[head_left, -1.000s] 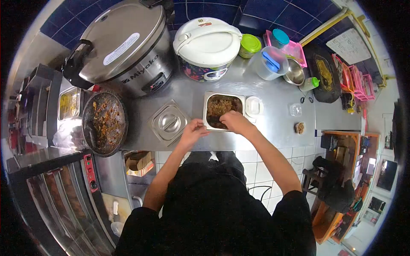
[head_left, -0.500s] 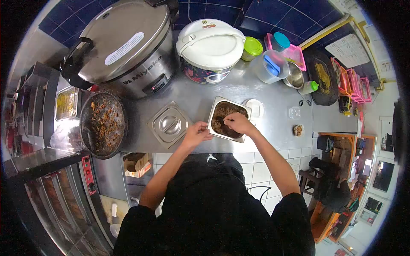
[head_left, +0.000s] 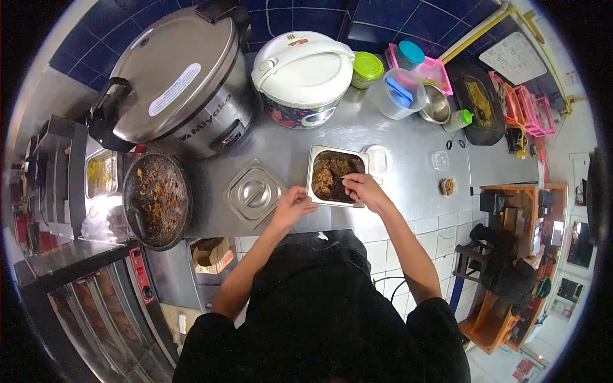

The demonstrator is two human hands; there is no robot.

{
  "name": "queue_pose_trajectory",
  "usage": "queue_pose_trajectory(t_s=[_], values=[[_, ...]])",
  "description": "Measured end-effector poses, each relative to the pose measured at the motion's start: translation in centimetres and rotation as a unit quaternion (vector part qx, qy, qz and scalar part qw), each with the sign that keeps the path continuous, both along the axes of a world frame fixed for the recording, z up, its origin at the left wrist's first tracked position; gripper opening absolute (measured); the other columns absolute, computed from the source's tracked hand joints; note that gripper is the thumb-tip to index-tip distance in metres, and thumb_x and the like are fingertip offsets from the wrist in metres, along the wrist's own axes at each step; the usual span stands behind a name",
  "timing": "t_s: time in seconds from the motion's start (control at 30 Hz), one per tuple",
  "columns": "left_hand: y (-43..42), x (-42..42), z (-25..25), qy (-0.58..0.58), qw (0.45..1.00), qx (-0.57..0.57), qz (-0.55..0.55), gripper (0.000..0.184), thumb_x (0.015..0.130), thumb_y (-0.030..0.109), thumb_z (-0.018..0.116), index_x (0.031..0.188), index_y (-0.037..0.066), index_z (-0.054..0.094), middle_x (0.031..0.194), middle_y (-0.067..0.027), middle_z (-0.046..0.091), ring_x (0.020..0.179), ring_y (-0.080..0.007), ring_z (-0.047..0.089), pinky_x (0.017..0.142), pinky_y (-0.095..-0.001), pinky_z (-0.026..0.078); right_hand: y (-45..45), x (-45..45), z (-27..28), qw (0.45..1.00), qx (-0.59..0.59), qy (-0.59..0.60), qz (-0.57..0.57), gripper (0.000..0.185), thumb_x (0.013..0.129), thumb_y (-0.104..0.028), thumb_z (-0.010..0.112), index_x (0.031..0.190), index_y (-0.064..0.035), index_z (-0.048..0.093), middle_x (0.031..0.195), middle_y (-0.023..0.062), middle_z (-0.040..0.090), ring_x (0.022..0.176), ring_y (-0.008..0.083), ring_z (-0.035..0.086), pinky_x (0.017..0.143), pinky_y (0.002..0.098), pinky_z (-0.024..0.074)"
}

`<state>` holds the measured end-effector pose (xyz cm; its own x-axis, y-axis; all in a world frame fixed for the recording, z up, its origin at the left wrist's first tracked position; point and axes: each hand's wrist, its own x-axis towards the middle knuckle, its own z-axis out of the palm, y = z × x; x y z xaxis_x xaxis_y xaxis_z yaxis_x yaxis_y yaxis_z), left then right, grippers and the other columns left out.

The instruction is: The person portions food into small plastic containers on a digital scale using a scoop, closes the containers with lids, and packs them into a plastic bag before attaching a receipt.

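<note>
A rectangular metal food pan (head_left: pixel 340 204) stands near the counter's front edge, holding brown, crumbly cooked food (head_left: pixel 327 173). At its lower left corner my left hand (head_left: pixel 295 203) grips the rim with curled fingers. My right hand (head_left: pixel 363 190) reaches over the right side of the pan, fingers pinched together just above the food; what they hold is too small and hidden to make out. The pan's dark bottom shows along the right and front of the food. Left of my left hand lies a metal lid (head_left: pixel 253 194) with a handle.
A dark wok-like pan (head_left: pixel 158 198) with food scraps sits at the left. Behind stand a large rice cooker (head_left: pixel 185 83) and a white-lidded food warmer (head_left: pixel 303 76). A white container (head_left: pixel 379 159), plastic tub (head_left: pixel 405 96) and metal bowl (head_left: pixel 435 105) are to the right.
The food pan sits straighter now, less tilted. My right hand has shifted right within it, and the food lies heaped more to the left. My left hand stays at the corner.
</note>
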<state>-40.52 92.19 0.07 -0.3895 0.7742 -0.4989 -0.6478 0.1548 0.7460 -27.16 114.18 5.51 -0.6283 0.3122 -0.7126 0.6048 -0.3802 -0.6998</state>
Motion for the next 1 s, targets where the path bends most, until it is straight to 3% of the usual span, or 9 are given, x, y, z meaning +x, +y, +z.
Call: queue_pose_trajectory(t_s=[0.1,0.17,0.2,0.27,0.5,1.0], values=[[-0.1,-0.1,0.1,-0.003,1.000,0.001,0.002,0.019,0.097,-0.002,0.056,0.115,-0.004,0.050,0.104,-0.0144,0.061,0.099,-0.0267,0.069,0.088,-0.0390,0.061,-0.3,0.5,0.1,0.999,0.012,0.014,-0.040,0.024,0.098,-0.017,0.062,0.115,-0.0008,0.066,0.072,0.0016,0.058,0.054,0.0063,0.044,0.048,0.0243,0.0339],[-0.2,0.0,-0.1,-0.012,1.000,0.014,0.007,0.019,0.097,-0.001,0.056,0.115,-0.004,0.051,0.104,-0.0143,0.061,0.097,-0.0272,0.069,0.088,-0.0397,0.061,-0.6,0.7,0.2,0.991,0.123,0.029,-0.034,0.024,0.097,-0.016,0.062,0.115,0.0000,0.066,0.071,0.0024,0.060,0.054,0.0070,0.047,0.049,0.0243,0.0373],[-0.3,0.1,-0.2,-0.012,1.000,0.013,0.006,0.019,0.097,-0.001,0.056,0.115,-0.004,0.051,0.104,-0.0143,0.061,0.097,-0.0272,0.069,0.088,-0.0397,0.061,-0.7,0.8,0.1,0.991,0.122,0.028,-0.035,0.024,0.097,-0.016,0.062,0.115,0.0000,0.066,0.071,0.0024,0.060,0.054,0.0070,0.047,0.049,0.0243,0.0373],[-0.3,0.0,-0.5,-0.011,1.000,-0.012,-0.006,0.023,0.098,0.000,0.054,0.121,-0.001,0.050,0.112,-0.0143,0.060,0.104,-0.0286,0.066,0.095,-0.0450,0.058,-0.7,0.7,-0.2,0.992,0.108,0.026,-0.058,0.023,0.097,-0.015,0.063,0.114,0.0006,0.067,0.070,0.0029,0.061,0.055,0.0074,0.049,0.050,0.0237,0.0394],[-0.3,0.0,-0.5,-0.012,1.000,-0.001,-0.010,0.023,0.097,0.000,0.055,0.120,-0.001,0.049,0.110,-0.0151,0.059,0.104,-0.0301,0.067,0.095,-0.0456,0.058,-0.7,1.1,-0.9,0.993,0.086,0.025,-0.079,0.023,0.096,-0.015,0.065,0.112,0.0008,0.067,0.070,0.0022,0.059,0.054,0.0071,0.048,0.048,0.0230,0.0382],[-0.4,0.0,-0.3,-0.022,1.000,0.016,-0.008,0.021,0.098,0.002,0.055,0.119,0.001,0.050,0.110,-0.0131,0.059,0.102,-0.0279,0.067,0.094,-0.0429,0.058,-0.6,3.2,0.8,0.981,-0.104,0.078,-0.147,0.022,0.099,-0.015,0.063,0.118,-0.0023,0.061,0.077,0.0006,0.054,0.053,0.0044,0.037,0.047,0.0211,0.0281]])
